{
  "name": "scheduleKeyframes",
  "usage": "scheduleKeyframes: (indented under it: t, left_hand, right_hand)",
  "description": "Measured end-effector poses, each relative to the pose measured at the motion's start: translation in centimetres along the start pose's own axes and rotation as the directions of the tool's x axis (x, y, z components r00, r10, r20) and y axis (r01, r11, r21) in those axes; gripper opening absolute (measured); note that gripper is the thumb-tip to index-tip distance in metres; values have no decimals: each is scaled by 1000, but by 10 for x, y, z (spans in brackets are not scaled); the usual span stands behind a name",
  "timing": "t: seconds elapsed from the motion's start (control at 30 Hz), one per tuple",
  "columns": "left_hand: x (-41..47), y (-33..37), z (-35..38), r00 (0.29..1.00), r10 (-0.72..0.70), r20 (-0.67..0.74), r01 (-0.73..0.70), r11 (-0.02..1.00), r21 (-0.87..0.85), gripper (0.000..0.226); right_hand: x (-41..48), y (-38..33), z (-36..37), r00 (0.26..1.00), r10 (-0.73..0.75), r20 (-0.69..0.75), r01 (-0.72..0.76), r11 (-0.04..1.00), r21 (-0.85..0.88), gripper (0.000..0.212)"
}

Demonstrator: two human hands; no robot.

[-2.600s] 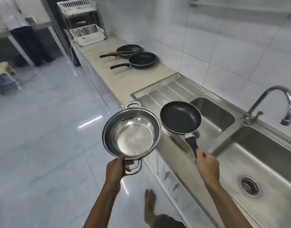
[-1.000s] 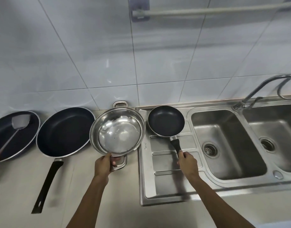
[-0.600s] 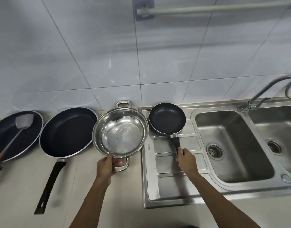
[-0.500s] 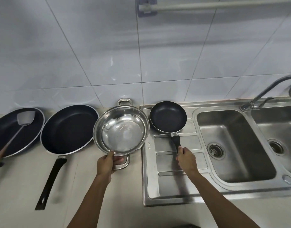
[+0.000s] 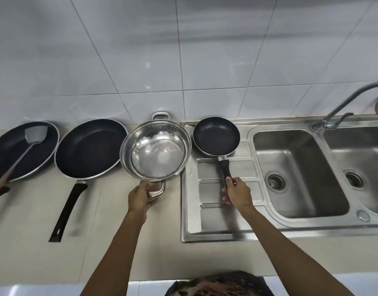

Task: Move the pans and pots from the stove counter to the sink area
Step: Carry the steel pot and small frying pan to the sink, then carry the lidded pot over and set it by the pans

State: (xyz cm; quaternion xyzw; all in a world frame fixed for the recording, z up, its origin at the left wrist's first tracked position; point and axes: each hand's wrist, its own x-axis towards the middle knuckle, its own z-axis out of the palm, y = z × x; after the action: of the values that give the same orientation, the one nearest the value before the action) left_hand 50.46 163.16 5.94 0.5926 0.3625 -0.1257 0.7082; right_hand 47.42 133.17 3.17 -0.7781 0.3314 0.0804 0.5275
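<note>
A shiny steel pot (image 5: 155, 151) sits on the beige counter just left of the sink unit, its right rim overlapping the unit's edge. My left hand (image 5: 141, 195) grips its near loop handle. A small black frying pan (image 5: 216, 136) rests at the back of the steel draining board (image 5: 213, 218), and my right hand (image 5: 237, 192) holds the end of its black handle. To the left lie a large black pan (image 5: 90, 148) with a long handle and another black pan (image 5: 21, 150) with a metal spatula (image 5: 33, 135) in it.
A double steel sink has a left basin (image 5: 294, 174) and a right basin (image 5: 363, 163), with a curved tap (image 5: 341, 107) behind them. White tiled wall runs along the back. The beige counter (image 5: 102, 242) extends toward me.
Both hands lowered their loads: the pot came down onto the counter by the sink unit and the small pan settled onto the draining board. The view tilted further down.
</note>
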Motion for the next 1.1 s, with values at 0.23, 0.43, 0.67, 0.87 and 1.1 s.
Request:
scheduleKeyframes:
  t: [0.23,0.43,0.67,0.87,1.1]
  left_hand:
    - [-59,-45,5,991,-101,87,103,995,-19,21]
    - [-122,-100,28,990,-122,66,121,992,20,16]
    - [-198,-178,102,979,145,143,-194,881,431,23]
    - [-268,-243,197,706,491,510,-669,227,707,36]
    - [-349,-294,343,330,412,849,-816,-327,476,52]
  right_hand:
    - [-26,30,-21,993,-78,87,85,993,-79,24]
    - [-55,67,-61,965,-190,183,224,957,-184,19]
    - [-96,125,-152,857,-444,260,514,765,-388,23]
    - [-119,190,-266,715,-662,225,634,478,-607,38]
    - [-141,262,-430,758,-651,32,402,428,-809,47]
